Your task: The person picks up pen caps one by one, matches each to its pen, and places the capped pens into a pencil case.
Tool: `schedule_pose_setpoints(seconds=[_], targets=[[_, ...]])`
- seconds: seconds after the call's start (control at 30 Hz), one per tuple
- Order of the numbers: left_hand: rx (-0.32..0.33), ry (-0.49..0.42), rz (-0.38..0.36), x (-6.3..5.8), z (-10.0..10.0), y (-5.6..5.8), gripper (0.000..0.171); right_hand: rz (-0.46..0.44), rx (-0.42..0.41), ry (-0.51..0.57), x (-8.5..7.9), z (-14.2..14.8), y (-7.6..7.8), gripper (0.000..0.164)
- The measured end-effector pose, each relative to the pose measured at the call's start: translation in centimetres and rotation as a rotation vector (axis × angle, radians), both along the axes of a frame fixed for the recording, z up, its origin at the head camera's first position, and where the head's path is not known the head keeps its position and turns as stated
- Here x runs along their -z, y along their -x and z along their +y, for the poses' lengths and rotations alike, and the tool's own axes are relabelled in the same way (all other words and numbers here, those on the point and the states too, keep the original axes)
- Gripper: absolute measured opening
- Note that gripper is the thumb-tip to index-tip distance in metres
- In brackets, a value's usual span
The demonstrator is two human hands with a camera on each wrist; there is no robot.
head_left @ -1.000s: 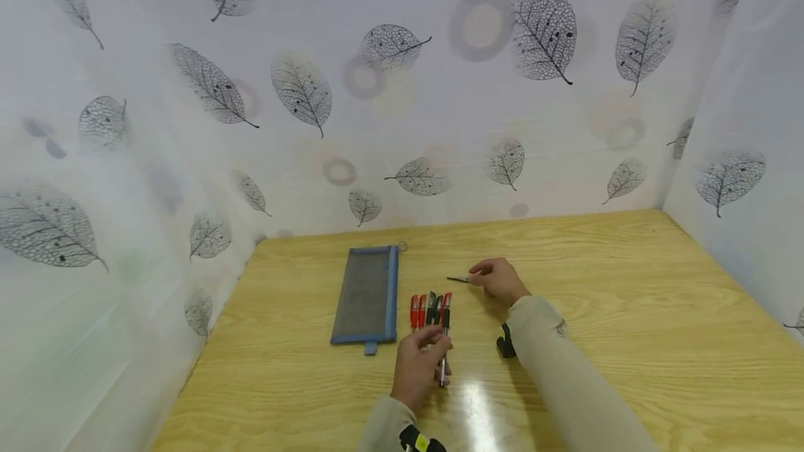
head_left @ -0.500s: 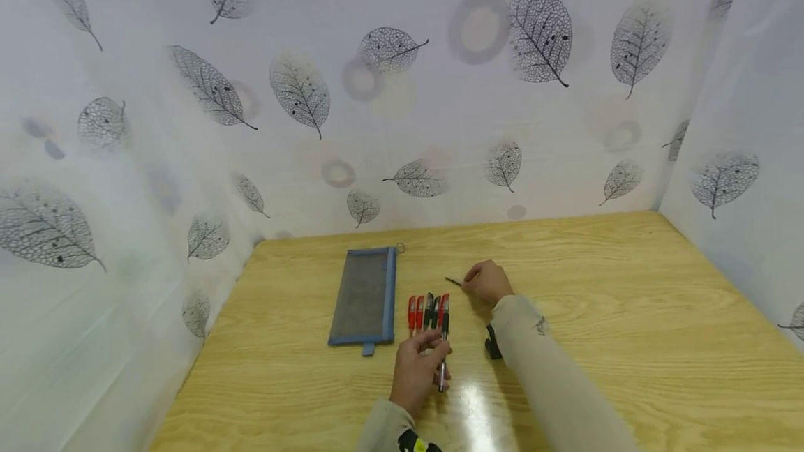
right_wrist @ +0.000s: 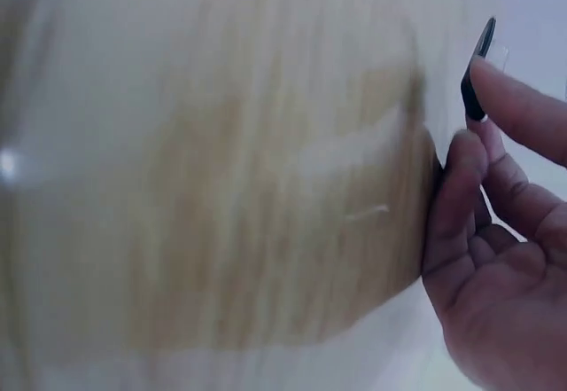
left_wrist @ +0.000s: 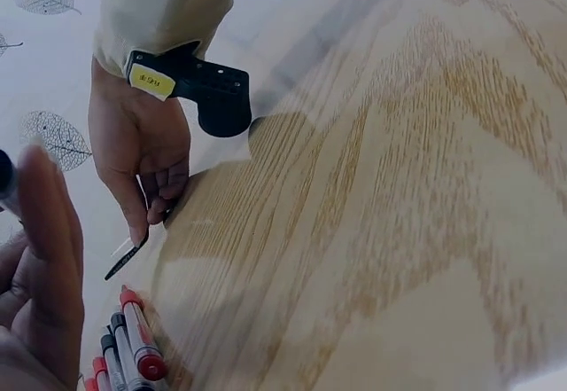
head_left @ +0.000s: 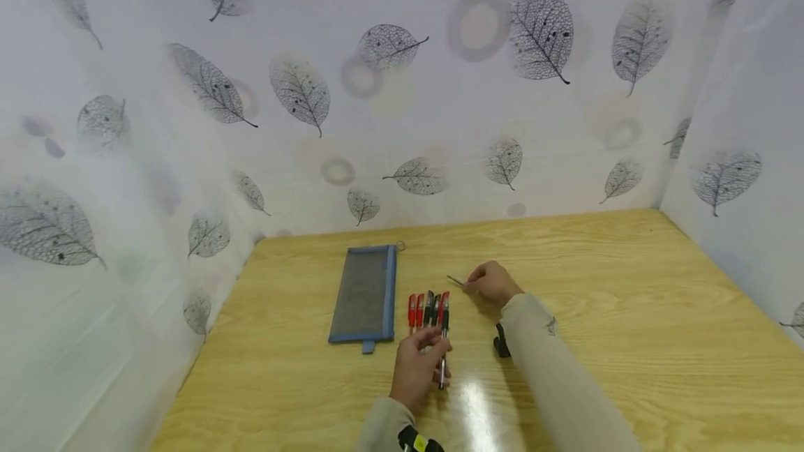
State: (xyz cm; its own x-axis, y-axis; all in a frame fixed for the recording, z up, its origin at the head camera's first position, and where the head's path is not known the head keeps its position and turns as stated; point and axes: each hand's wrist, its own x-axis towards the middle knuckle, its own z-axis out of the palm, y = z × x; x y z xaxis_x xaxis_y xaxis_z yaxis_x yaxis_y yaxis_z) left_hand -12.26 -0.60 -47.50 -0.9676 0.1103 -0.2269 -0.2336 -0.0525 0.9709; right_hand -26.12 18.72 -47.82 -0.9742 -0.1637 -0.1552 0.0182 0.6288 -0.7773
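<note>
In the head view my left hand [head_left: 414, 368] pinches a gel pen [head_left: 443, 347] with a black cap and clear barrel between thumb and fingers. Just beyond it lies a row of several gel pens [head_left: 421, 309] with red and black caps, their lower parts partly hidden by that hand. My right hand [head_left: 496, 283] is farther back and to the right, low over the table. Thumb and fingertips there pinch a small slim black piece [right_wrist: 479, 72] with a pointed end; its exact kind cannot be told. The left wrist view shows the pens' ends [left_wrist: 142, 342] near the right hand.
A grey mesh pouch [head_left: 363, 295] with blue edging and a ring lies left of the pens on the wood-grain table [head_left: 628, 298]. Leaf-print sheeting [head_left: 427, 110] encloses the table at the back and sides.
My right hand has moved slightly left since a second ago, and the slim piece has tilted a little. The left hand and its pen stay almost in place.
</note>
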Motion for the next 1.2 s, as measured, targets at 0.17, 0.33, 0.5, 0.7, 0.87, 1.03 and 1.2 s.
schedule_pose_setpoints(seconds=[0.17, 0.33, 0.5, 0.7, 0.87, 1.03, 1.2], targets=[[0.012, -0.027, -0.007, 0.1, 0.3, 0.2, 0.038, -0.012, -0.023, 0.040, -0.3, 1.0, -0.2, 0.015], [0.003, -0.027, -0.015, 0.1, 0.1, 0.3, 0.039, -0.003, -0.019, 0.070, -0.2, 1.2, -0.2, 0.014], [-0.003, -0.025, -0.009, 0.2, -0.1, 0.4, 0.039, 0.041, 0.031, 0.124, 0.0, 1.5, -0.4, 0.013], [-0.013, -0.046, 0.001, 0.3, -0.4, 0.4, 0.039, -0.024, 0.058, 0.295, 0.1, 2.0, -0.8, 0.014], [-0.016, -0.048, -0.016, 0.2, -0.6, 0.4, 0.039, -0.020, 0.060, 0.372, -0.6, 2.1, -1.5, 0.020], [-0.011, -0.042, -0.019, 0.0, -0.8, 0.4, 0.038, 0.039, 0.010, 0.444, -1.3, 2.1, -2.6, 0.028], [0.003, -0.048, -0.021, -0.1, -0.8, 0.4, 0.037, 0.102, -0.010, 0.480, -2.0, 1.9, -3.7, 0.033]])
